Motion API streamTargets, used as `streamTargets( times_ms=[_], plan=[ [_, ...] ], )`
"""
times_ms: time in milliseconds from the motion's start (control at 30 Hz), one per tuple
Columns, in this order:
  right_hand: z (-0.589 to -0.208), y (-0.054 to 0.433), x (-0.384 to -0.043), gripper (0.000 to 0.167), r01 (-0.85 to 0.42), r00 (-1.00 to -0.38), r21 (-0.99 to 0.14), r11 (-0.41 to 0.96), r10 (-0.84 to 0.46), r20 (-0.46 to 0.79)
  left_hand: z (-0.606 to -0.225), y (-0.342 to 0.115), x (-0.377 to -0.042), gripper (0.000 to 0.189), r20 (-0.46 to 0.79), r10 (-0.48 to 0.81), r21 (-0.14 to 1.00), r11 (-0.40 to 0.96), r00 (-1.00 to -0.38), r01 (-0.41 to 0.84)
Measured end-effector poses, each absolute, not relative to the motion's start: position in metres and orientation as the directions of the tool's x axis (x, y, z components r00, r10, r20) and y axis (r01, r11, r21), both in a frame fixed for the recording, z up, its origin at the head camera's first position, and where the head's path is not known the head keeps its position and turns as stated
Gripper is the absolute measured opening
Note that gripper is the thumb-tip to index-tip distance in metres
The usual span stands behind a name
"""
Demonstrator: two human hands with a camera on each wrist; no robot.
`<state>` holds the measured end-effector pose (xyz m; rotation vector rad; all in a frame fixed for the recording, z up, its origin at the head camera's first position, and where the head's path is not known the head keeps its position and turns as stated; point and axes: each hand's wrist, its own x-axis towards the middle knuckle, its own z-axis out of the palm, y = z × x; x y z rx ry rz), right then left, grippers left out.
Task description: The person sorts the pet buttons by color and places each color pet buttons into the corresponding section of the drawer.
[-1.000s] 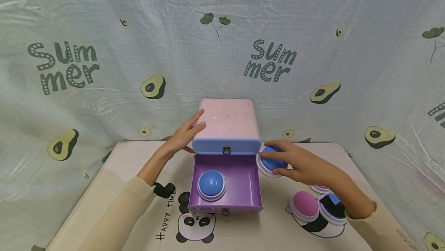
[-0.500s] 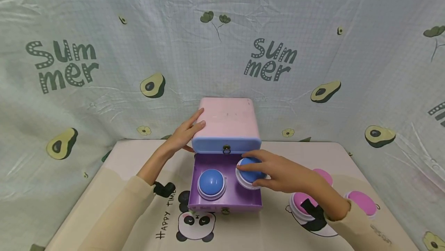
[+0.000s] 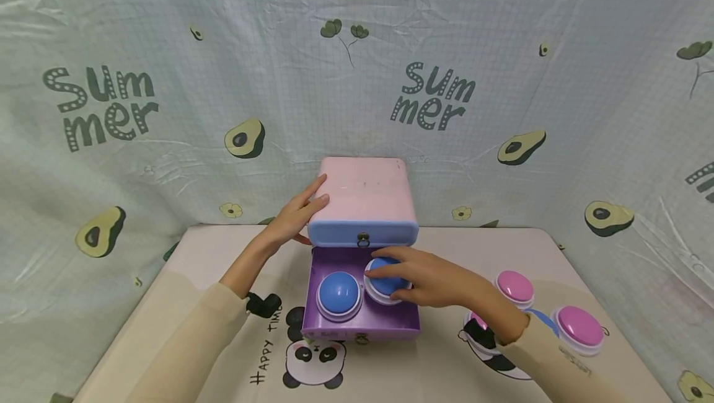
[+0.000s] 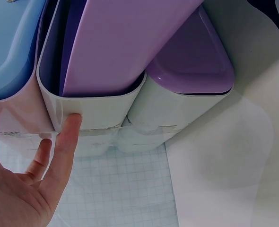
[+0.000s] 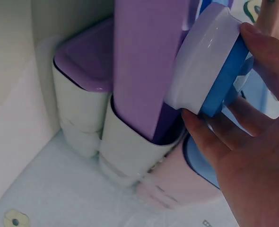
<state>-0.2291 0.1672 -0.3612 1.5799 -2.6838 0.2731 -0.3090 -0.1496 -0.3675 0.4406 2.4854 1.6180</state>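
A small drawer cabinet point(image 3: 365, 189) with a pink top stands against the backdrop, its purple drawer point(image 3: 385, 323) pulled out toward me. My left hand point(image 3: 290, 220) rests against the cabinet's left side, fingers extended; in the left wrist view a fingertip touches the white casing point(image 4: 94, 109). Inside the drawer, at the left, sits a blue push button point(image 3: 339, 293) on a white round base. My right hand point(image 3: 437, 279) grips a second blue push button point(image 5: 205, 56) by its rim, over the drawer's right half and close beside the first. The fingers partly cover its dome.
Pink push buttons point(image 3: 515, 286) lie on the table point(image 3: 435, 366) at the right, one partly hidden by my right arm. A blue one point(image 3: 542, 321) shows behind the sleeve. Above the drawer is a closed blue drawer point(image 3: 334, 234); the lowest purple drawer point(image 4: 191, 61) is closed too.
My right hand has carried the second blue push button leftward from beside the cabinet to over the drawer, near the first one. The left hand has stayed in place.
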Motion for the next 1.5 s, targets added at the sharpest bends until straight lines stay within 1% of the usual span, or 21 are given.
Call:
streamTargets(
  times_ms=[100, 367, 667, 1000, 1167, 1500],
  plan=[
    [-0.367, 0.165, -0.233, 0.05, -0.87, -0.487, -0.143, 0.471, -0.867, 0.103, -0.368, -0.15, -0.308, 0.066, 0.038, 0.318, 0.91, 0.38, -0.947, 0.164],
    [-0.38, 0.158, -0.24, 0.05, -0.851, -0.521, -0.124, 0.51, -0.85, 0.081, -0.368, -0.15, -0.308, 0.066, 0.035, 0.312, 0.909, 0.386, -0.949, 0.161],
    [-0.395, 0.155, -0.246, 0.051, -0.85, -0.526, -0.057, 0.523, -0.84, 0.13, -0.367, -0.15, -0.309, 0.065, 0.035, 0.317, 0.91, 0.383, -0.948, 0.161],
    [-0.398, 0.154, -0.245, 0.054, -0.84, -0.54, -0.009, 0.543, -0.833, 0.124, -0.367, -0.15, -0.309, 0.066, 0.032, 0.314, 0.91, 0.383, -0.949, 0.157],
    [-0.396, 0.155, -0.243, 0.052, -0.848, -0.523, 0.006, 0.53, -0.839, 0.151, -0.367, -0.15, -0.309, 0.066, 0.021, 0.309, 0.912, 0.385, -0.951, 0.145],
    [-0.398, 0.158, -0.242, 0.041, -0.858, -0.477, 0.064, 0.51, -0.836, 0.273, -0.368, -0.151, -0.31, 0.065, 0.028, 0.314, 0.909, 0.386, -0.949, 0.154]
  ],
)
